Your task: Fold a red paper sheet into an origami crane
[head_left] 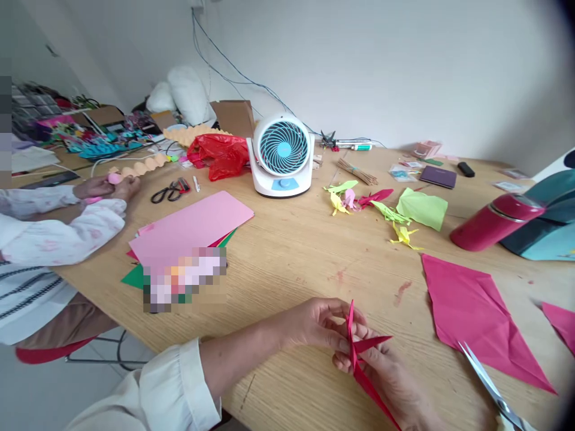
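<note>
Both hands work on a folded piece of deep pink paper [371, 383] with several narrow pointed flaps, held above the near edge of the table. My left hand [330, 326] pinches it from the left, thumb on the front. From the right and below, my right hand [390, 374] grips the same folded paper, with a long point running down over its palm side. To the right lie a creased magenta paper sheet [471, 311] and silver scissors [489, 389], whose blades rest by the sheet's lower edge. Some fingers are hidden behind the folds.
A white fan [283, 158] stands mid-table. Folded paper figures [339, 203], a red flask [496, 221] and a purple notebook [438, 176] lie to its right. Left are a pink paper stack [193, 224], black-handled pliers [171, 190] and a co-worker's hands [110, 187] holding something pink.
</note>
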### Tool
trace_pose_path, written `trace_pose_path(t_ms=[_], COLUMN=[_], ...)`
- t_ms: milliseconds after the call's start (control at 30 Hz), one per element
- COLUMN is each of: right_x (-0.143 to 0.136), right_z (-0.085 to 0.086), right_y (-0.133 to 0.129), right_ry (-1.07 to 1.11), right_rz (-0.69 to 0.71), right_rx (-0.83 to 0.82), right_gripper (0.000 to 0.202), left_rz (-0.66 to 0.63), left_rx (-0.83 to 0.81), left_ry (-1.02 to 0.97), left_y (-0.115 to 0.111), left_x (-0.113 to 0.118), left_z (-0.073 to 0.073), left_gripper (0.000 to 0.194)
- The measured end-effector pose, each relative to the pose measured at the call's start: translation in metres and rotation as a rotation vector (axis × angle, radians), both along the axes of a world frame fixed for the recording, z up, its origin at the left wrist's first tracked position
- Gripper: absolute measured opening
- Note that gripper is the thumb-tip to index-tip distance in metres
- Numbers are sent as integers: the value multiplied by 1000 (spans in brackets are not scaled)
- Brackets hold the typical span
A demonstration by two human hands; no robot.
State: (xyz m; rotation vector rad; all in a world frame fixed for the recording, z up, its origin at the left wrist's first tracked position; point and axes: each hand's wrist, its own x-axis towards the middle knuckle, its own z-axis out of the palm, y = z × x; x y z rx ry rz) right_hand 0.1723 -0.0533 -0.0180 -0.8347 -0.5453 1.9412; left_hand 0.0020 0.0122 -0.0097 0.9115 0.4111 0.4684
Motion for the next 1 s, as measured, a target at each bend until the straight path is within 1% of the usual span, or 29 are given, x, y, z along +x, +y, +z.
trace_pose_path(t_ms=[133,233,300,333,367,400,433,500,567,633,700,800,900,1000], right_x=[-4,-2,1,3,5,7,9,14,19,24,26,24,17,11], right_z=[3,5,4,3,2,2,2,2,4,6,8,11,13,11], right_y=[-4,-3,0,3,6,9,12,16,18,17,16,14,15,17], right_ry=[-16,-114,-199,-242,-276,-310,-351,-426,-488,-522,-517,-500,-575,-597], right_rz=[-11,14,30,35,45,36,-4,-82,-183,-260,-280,-234,-190,-172], right_rx=[-3,-1,60,109,158,175,176,204,206,204,230,303,374,406], right_gripper=[37,41,44,44,44,42,37,34,33,31,30,34,29,28], left_rz=[35,67,118,143,170,188,232,341,439,492,514,528,502,462], left_rx=[-85,-127,-131,-124,-109,-83,-50,-31,-24,-33,-27,30,92,139], left_ry=[-81,-100,-99,-94,-92,-93,-83,-59,-29,10,46,94,143,191], left_y=[-7,-12,-12,-12,-11,-9,-7,-3,1,3,3,0,-3,-5], left_x=[4,5,5,4,3,2,1,-1,-1,-1,0,3,5,6], left_z=[-1,0,4,6,8,10,12,14,15,15,15,18,19,17], left_gripper=[49,49,53,52,49,42,32,24,25,26,27,27,28,29])
